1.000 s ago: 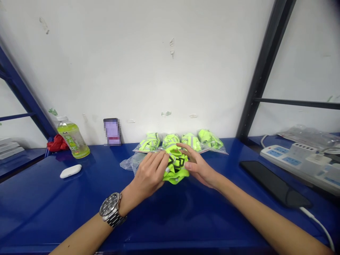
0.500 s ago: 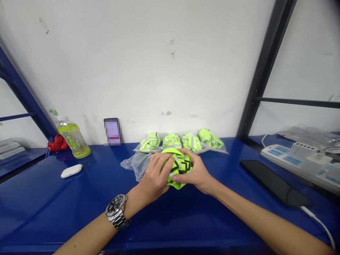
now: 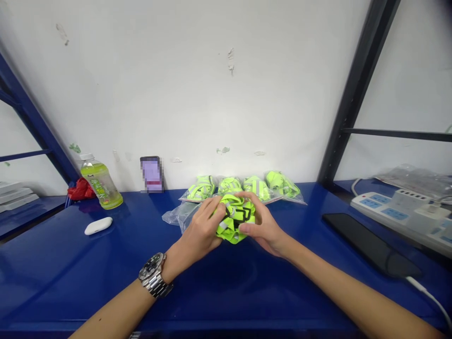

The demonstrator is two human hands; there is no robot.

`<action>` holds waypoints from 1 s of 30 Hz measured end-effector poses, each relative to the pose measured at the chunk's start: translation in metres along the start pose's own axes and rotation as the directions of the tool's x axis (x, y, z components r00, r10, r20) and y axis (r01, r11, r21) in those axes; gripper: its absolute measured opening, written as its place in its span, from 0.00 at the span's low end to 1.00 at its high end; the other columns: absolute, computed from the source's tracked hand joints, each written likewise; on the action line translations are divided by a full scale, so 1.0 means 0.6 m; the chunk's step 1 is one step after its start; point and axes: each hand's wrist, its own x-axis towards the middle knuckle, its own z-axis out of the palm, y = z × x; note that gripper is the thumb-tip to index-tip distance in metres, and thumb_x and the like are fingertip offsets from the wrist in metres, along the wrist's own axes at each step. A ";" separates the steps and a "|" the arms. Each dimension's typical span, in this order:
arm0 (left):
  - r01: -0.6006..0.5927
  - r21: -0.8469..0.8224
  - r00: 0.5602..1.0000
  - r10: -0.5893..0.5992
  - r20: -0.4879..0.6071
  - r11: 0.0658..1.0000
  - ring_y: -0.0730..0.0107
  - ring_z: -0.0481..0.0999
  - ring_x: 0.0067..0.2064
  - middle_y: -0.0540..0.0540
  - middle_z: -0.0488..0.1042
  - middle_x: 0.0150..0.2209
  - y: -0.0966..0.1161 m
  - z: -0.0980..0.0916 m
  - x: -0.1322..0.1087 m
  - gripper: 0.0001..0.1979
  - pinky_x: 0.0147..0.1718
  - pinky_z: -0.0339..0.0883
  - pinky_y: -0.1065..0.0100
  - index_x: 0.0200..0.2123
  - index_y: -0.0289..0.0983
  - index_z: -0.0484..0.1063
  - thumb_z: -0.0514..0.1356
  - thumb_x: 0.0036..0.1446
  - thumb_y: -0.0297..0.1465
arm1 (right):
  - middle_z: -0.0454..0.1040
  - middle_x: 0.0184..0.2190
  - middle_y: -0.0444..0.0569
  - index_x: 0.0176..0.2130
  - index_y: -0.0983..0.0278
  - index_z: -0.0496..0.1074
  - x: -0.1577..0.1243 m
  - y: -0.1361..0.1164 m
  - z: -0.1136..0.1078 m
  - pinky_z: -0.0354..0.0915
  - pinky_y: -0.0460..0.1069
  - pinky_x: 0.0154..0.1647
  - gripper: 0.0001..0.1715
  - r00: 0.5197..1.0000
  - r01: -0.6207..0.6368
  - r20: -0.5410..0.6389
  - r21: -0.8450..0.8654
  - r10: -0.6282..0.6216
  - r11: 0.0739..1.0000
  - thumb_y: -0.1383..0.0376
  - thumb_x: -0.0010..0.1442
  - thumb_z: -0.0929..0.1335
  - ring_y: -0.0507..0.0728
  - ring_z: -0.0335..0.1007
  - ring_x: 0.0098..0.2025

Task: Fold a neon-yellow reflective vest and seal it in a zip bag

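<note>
Between my two hands is a bundled neon-yellow reflective vest (image 3: 235,230), with grey reflective strips and black buckles showing on its near face. My left hand (image 3: 205,225), a steel watch on its wrist, grips the left side with fingers curled over the top. My right hand (image 3: 266,228) clasps the right side, thumb on the front and fingers behind. A clear plastic bag (image 3: 178,215) lies just behind my left hand. Further back, several bagged neon-yellow bundles (image 3: 257,188) stand in a row by the wall.
On the blue table (image 3: 226,292) are a green drink bottle (image 3: 102,183), a white earbud case (image 3: 98,226) and a propped phone (image 3: 152,174) at left. To the right lie a black phone (image 3: 367,242) on a white cable and a power strip (image 3: 399,212). A dark post (image 3: 349,94) rises behind.
The vest is squeezed into a rounder, more compact bundle, and its top flap is tucked down. My right thumb has shifted up along its front. The view has swung slightly left.
</note>
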 end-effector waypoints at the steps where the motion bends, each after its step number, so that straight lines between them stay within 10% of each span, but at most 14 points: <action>1: 0.014 0.015 0.999 -0.013 -0.033 1.000 0.50 0.69 0.54 0.32 0.69 0.51 -0.004 -0.001 0.001 0.23 0.50 0.68 0.49 0.52 0.35 0.60 0.57 0.51 0.23 | 0.69 0.49 0.46 0.57 0.52 0.57 0.000 0.001 -0.001 0.66 0.52 0.49 0.49 1.000 -0.015 0.001 0.068 0.015 0.998 0.65 0.41 0.79 0.57 0.69 0.49; 5: 0.035 0.040 0.994 -0.030 -0.110 0.999 0.50 0.70 0.53 0.32 0.70 0.49 -0.004 -0.004 0.005 0.24 0.50 0.69 0.50 0.52 0.33 0.60 0.56 0.50 0.21 | 0.64 0.58 0.49 0.62 0.50 0.50 0.000 0.008 -0.001 0.62 0.55 0.57 0.62 0.995 -0.101 0.005 0.169 0.102 0.980 0.69 0.36 0.80 0.59 0.65 0.56; 16: -0.209 0.168 0.966 0.230 -0.118 0.963 0.47 0.70 0.53 0.28 0.72 0.46 0.043 0.008 -0.007 0.13 0.48 0.68 0.42 0.45 0.31 0.65 0.52 0.56 0.21 | 0.75 0.33 0.40 0.45 0.59 0.64 -0.003 0.010 0.014 0.69 0.47 0.37 0.42 0.984 -0.168 -0.012 0.284 0.179 0.944 0.71 0.32 0.81 0.53 0.73 0.35; 30: -0.103 -0.067 0.994 0.102 -0.027 0.992 0.52 0.58 0.65 0.28 0.63 0.59 0.029 0.016 -0.006 0.27 0.59 0.57 0.40 0.58 0.31 0.52 0.54 0.54 0.21 | 0.74 0.34 0.41 0.40 0.59 0.64 0.003 0.008 0.010 0.70 0.49 0.41 0.32 0.986 -0.093 -0.112 0.251 0.124 0.963 0.67 0.39 0.79 0.54 0.74 0.36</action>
